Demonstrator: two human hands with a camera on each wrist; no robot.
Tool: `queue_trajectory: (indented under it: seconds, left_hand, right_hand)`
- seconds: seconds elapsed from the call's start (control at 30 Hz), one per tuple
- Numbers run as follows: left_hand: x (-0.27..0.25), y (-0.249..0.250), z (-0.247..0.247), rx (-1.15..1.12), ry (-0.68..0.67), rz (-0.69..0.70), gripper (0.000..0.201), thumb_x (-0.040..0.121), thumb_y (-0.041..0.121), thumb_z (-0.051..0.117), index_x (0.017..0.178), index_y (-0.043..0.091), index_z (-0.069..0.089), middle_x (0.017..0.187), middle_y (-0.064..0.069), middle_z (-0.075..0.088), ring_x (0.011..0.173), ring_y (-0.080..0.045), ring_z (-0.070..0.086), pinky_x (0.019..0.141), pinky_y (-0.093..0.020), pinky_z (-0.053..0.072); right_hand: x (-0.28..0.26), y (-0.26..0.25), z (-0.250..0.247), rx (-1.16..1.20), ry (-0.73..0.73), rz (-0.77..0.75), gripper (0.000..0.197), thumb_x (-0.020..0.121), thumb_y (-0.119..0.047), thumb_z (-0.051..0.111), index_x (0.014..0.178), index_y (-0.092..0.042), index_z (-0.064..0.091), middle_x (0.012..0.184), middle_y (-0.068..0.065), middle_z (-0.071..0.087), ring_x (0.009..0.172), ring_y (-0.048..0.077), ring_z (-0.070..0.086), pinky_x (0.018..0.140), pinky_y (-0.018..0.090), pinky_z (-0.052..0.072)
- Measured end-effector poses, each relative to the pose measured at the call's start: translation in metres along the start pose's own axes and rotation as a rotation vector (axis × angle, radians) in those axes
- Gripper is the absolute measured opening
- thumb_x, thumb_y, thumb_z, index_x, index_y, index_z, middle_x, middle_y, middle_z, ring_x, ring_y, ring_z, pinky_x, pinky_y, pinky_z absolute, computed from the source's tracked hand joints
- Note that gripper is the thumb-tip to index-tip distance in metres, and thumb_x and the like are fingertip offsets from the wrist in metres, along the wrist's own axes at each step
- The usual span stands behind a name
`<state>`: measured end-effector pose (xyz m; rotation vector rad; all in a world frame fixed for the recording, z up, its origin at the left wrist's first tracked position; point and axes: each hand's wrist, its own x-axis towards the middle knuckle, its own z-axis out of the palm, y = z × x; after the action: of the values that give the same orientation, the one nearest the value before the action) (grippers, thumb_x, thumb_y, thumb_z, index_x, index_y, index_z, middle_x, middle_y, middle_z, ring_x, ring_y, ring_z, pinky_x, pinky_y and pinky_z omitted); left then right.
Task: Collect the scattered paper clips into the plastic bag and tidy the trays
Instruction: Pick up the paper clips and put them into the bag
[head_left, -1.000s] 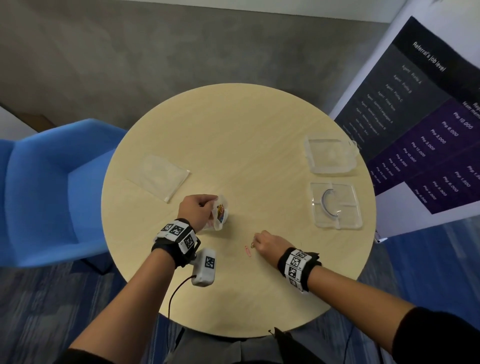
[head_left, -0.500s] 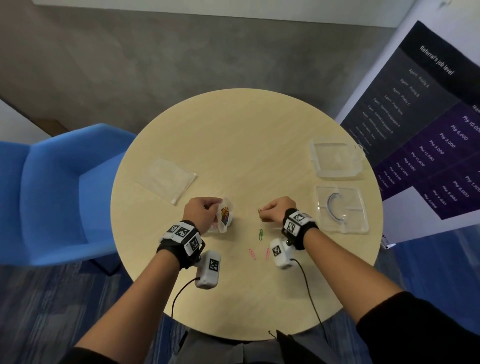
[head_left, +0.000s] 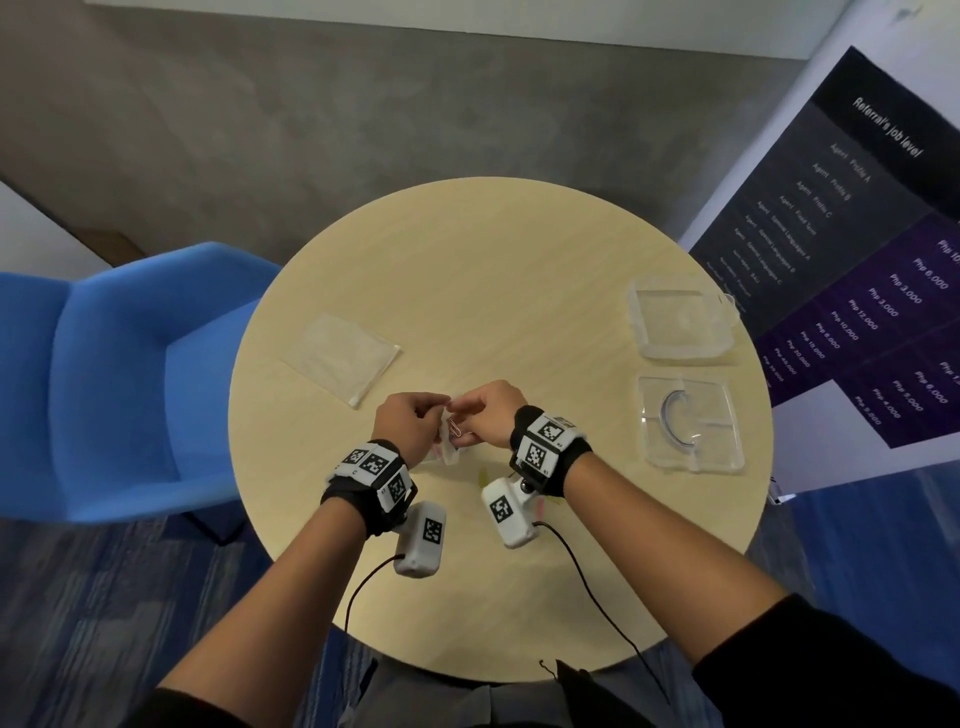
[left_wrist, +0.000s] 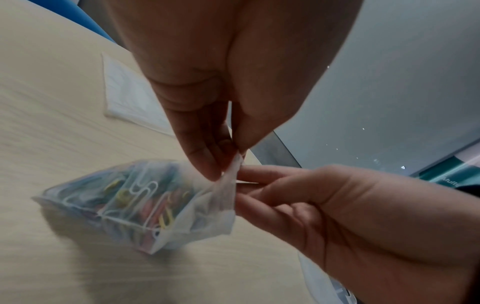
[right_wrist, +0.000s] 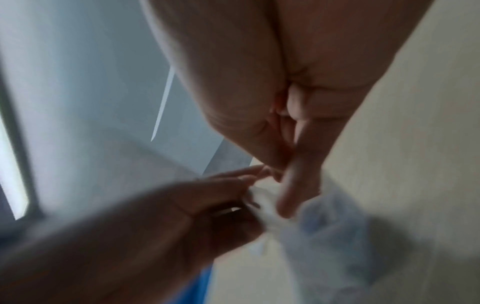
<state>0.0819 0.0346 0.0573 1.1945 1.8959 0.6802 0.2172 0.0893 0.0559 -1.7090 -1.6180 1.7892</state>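
a: which step is shown?

b: loading a clip into the plastic bag. the left hand pinches one lip of the bag mouth between thumb and fingertips, so the bag hangs just above the round table, near its front middle. it already holds many coloured clips.

a: and the other hand?

b: the right hand meets the left at the bag mouth. its fingers are curled together, and a silver paper clip shows between the two hands at the opening. in the left wrist view a thin sliver lies between the right fingers. whether they also hold the other lip of the bag cannot be told; the right wrist view is blurred.

a: what remains on the table?

b: faint yellow and pink clips lie just beneath the right wrist, partly hidden. a second flat bag lies to the left. two clear trays sit apart at the right edge, the nearer one with a dark curved piece in it.

a: what does the next move call for?

b: probably letting the clip fall fully past the lip while the mouth is kept wide, then reaching for the loose clips. the trays look untouched, so the tidying is judged still to come.
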Motion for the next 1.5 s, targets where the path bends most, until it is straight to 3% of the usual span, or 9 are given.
queue_trajectory:
  seconds: [0.23, 0.33, 0.5, 0.6, 0.7, 0.87, 1.03, 1.3, 1.5]
  left_hand:
    - [0.001, -0.002, -0.004, -0.003, 0.013, 0.012, 0.024, 0.092, 0.011, 0.054, 0.107, 0.011, 0.073, 0.094, -0.01, 0.074, 0.067, -0.013, 0.064, 0.061, -0.01, 0.047]
    - [0.002, -0.006, -0.006, -0.028, 0.033, 0.0, 0.024, 0.092, 0.012, 0.055, 0.107, 0.011, 0.073, 0.1, -0.011, 0.073, 0.077, -0.018, 0.068, 0.071, -0.016, 0.052]
    - [0.004, -0.007, -0.009, -0.034, 0.024, -0.026, 0.024, 0.092, 0.014, 0.055, 0.107, 0.013, 0.074, 0.099, -0.013, 0.074, 0.084, -0.022, 0.067, 0.077, -0.024, 0.048]
    - [0.004, -0.005, -0.012, -0.04, 0.018, -0.026, 0.024, 0.093, 0.014, 0.053, 0.106, 0.014, 0.074, 0.101, -0.011, 0.073, 0.083, -0.02, 0.065, 0.074, -0.023, 0.047]
    - [0.003, 0.003, -0.013, -0.051, 0.006, 0.002, 0.025, 0.092, 0.012, 0.052, 0.1, 0.018, 0.075, 0.101, -0.006, 0.072, 0.09, -0.021, 0.067, 0.079, -0.028, 0.053]
    - [0.003, 0.009, -0.014, -0.073, -0.013, 0.028, 0.025, 0.092, 0.012, 0.052, 0.094, 0.022, 0.075, 0.082, -0.006, 0.073, 0.071, -0.019, 0.071, 0.078, -0.038, 0.059]
    - [0.003, 0.003, -0.015, -0.163, -0.016, -0.003, 0.027, 0.092, 0.009, 0.051, 0.092, 0.022, 0.075, 0.071, -0.003, 0.07, 0.062, -0.016, 0.067, 0.077, -0.041, 0.06]
    - [-0.008, -0.002, -0.009, -0.449, -0.002, -0.093, 0.028, 0.093, 0.005, 0.052, 0.085, 0.02, 0.074, 0.064, 0.005, 0.065, 0.056, -0.006, 0.062, 0.065, -0.025, 0.056]
    - [-0.009, -0.006, -0.007, -0.461, 0.0, -0.101, 0.025, 0.093, 0.006, 0.054, 0.087, 0.018, 0.075, 0.064, 0.003, 0.064, 0.062, -0.014, 0.061, 0.072, -0.034, 0.057]
  right_hand:
    - [-0.011, 0.014, -0.011, -0.348, 0.255, -0.332, 0.016, 0.084, -0.008, 0.064, 0.093, -0.013, 0.076, 0.087, 0.003, 0.074, 0.075, 0.015, 0.069, 0.074, 0.028, 0.06]
    - [-0.021, 0.056, 0.0, -0.886, -0.03, -0.427, 0.031, 0.092, -0.017, 0.05, 0.12, -0.016, 0.063, 0.115, 0.007, 0.066, 0.102, 0.024, 0.064, 0.086, 0.034, 0.053]
    - [-0.04, 0.126, 0.002, -1.428, -0.307, -0.548, 0.064, 0.099, -0.035, 0.036, 0.152, -0.006, 0.013, 0.161, 0.013, 0.004, 0.148, 0.026, 0.008, 0.118, 0.049, 0.015]
    - [-0.051, 0.14, -0.016, -1.412, -0.231, -0.534, 0.061, 0.099, -0.033, 0.034, 0.151, -0.004, 0.018, 0.161, 0.015, 0.008, 0.148, 0.027, 0.014, 0.119, 0.048, 0.016]
    - [-0.049, 0.142, -0.029, -1.306, -0.157, -0.645, 0.037, 0.088, -0.029, 0.052, 0.119, -0.009, 0.059, 0.131, 0.017, 0.055, 0.116, 0.032, 0.057, 0.1, 0.047, 0.045]
    - [-0.038, 0.13, -0.041, -1.24, -0.056, -0.336, 0.065, 0.098, -0.042, 0.038, 0.153, -0.016, 0.015, 0.162, 0.007, 0.003, 0.148, 0.028, 0.008, 0.118, 0.045, 0.017]
    - [-0.06, 0.156, -0.037, -1.136, -0.079, -0.501, 0.054, 0.097, -0.034, 0.043, 0.142, -0.004, 0.041, 0.152, 0.021, 0.032, 0.139, 0.035, 0.036, 0.113, 0.042, 0.032]
    - [-0.075, 0.153, -0.032, -0.717, 0.149, -0.05, 0.118, 0.057, -0.063, 0.08, 0.149, -0.012, 0.025, 0.133, 0.002, 0.032, 0.123, 0.019, 0.04, 0.11, 0.031, 0.036]
    - [-0.066, 0.151, 0.011, -0.559, 0.292, -0.106, 0.07, 0.079, -0.035, 0.076, 0.138, -0.008, 0.048, 0.125, 0.003, 0.041, 0.112, 0.017, 0.051, 0.107, 0.025, 0.039]
